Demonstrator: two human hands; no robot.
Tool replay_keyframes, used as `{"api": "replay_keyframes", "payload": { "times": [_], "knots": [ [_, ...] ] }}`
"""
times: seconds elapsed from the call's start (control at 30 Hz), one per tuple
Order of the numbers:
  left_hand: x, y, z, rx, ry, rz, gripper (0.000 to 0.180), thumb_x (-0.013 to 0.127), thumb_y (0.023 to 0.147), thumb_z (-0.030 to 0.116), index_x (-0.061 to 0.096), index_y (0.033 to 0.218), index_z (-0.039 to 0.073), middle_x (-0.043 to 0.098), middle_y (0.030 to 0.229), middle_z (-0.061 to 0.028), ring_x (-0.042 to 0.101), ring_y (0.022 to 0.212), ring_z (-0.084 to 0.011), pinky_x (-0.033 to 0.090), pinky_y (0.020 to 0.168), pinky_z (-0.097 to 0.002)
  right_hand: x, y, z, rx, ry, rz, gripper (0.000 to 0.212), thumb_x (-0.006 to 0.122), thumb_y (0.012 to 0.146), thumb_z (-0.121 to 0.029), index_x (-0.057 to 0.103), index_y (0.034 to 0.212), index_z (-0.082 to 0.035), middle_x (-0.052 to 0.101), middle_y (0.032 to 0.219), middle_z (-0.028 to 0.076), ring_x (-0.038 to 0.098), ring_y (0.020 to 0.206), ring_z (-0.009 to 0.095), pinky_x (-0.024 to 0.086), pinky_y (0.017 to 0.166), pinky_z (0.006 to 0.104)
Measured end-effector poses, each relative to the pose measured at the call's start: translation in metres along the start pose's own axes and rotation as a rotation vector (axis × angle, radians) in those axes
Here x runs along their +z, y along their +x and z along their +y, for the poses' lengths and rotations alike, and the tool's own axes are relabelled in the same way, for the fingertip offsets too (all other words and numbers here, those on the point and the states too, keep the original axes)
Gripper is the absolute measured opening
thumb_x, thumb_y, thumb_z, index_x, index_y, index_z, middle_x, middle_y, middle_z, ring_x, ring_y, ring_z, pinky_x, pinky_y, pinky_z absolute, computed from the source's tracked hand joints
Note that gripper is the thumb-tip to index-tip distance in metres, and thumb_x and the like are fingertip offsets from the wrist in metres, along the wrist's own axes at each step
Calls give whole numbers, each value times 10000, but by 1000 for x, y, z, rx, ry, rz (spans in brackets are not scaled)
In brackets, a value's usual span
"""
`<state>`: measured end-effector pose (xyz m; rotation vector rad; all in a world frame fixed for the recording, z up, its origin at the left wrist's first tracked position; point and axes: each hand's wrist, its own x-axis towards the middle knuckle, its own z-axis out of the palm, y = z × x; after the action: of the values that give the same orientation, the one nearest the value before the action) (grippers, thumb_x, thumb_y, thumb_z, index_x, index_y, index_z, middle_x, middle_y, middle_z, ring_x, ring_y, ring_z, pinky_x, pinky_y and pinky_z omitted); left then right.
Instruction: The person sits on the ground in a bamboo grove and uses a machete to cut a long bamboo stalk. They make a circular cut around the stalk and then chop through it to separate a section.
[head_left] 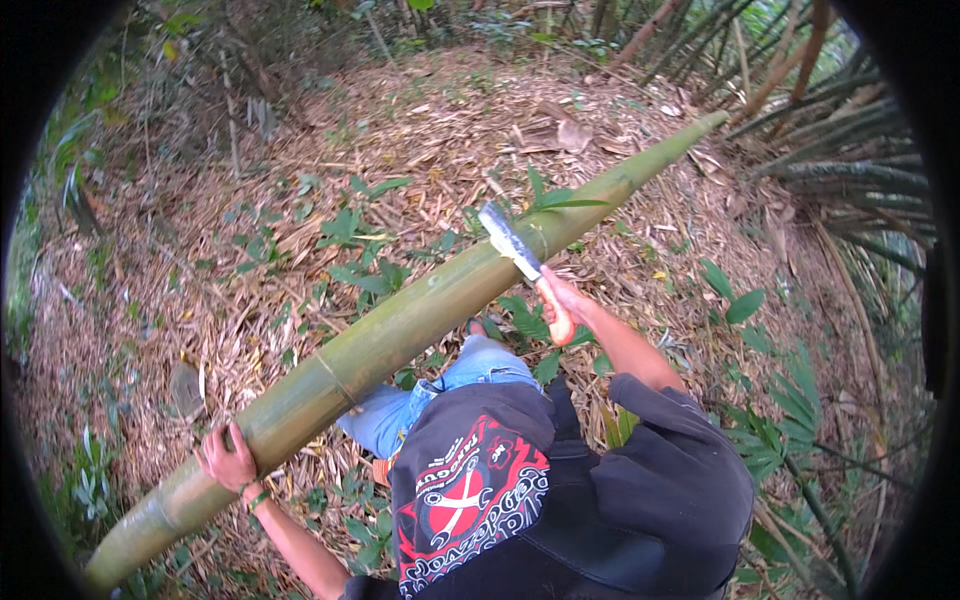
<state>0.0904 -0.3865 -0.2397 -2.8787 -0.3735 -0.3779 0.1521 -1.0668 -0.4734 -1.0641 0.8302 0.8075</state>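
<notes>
A thick green bamboo pole (400, 325) slants across the view from the lower left to the upper right, with a ringed joint near its middle. My left hand (228, 460) grips it near the lower-left end, fingers apart and curved over its top. In my right hand (563, 305) is a machete (510, 243) with a pale wooden handle, its fingers wrapped round the grip. The short, blunt-ended blade crosses the upper half of the pole; whether it touches the surface I cannot tell. Green leaves (555, 198) show at the pole's far side beside the blade.
Dry bamboo leaves and litter (440, 140) cover the ground, with small green plants (370, 275) among them. Bamboo stems (850, 180) crowd the upper right. My legs in blue jeans (480, 365) are close to the pole. Leafy stalks (790, 420) grow at the right.
</notes>
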Motion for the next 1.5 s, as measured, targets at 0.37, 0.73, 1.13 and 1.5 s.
{"api": "replay_keyframes", "payload": {
  "times": [0.37,0.73,1.13,1.5],
  "knots": [
    [-9,13,11,11,-26,-9,288,633,919,414,715,971,143,708,1018,-43,651,1001,-249,308,1139,-515,15,-19,-9,-342,-625,297,270,728,818,-254,630,941,-34,653,752,114,649,690,245,531,621,376],
    [-6,4,5,18,-37,-8,277,638,922,402,710,995,145,706,1049,-31,647,1041,-242,297,1148,-509,118,-102,-92,-994,-731,626,300,696,851,-275,616,976,-15,671,756,219,680,718,424,532,628,455],
    [-1,2,0,5,-55,-3,282,651,917,405,715,1016,149,713,1068,-20,652,1042,-231,285,1150,-534,126,-103,-101,-865,-964,578,271,681,823,-242,613,904,7,664,758,239,673,731,425,522,651,482],
    [-4,11,3,36,-21,29,273,653,912,394,712,1027,154,714,1078,-16,654,1047,-226,279,1160,-512,29,-25,11,-645,-1237,637,254,698,795,-229,618,839,8,663,687,190,671,639,361,508,590,443]
  ]
}}
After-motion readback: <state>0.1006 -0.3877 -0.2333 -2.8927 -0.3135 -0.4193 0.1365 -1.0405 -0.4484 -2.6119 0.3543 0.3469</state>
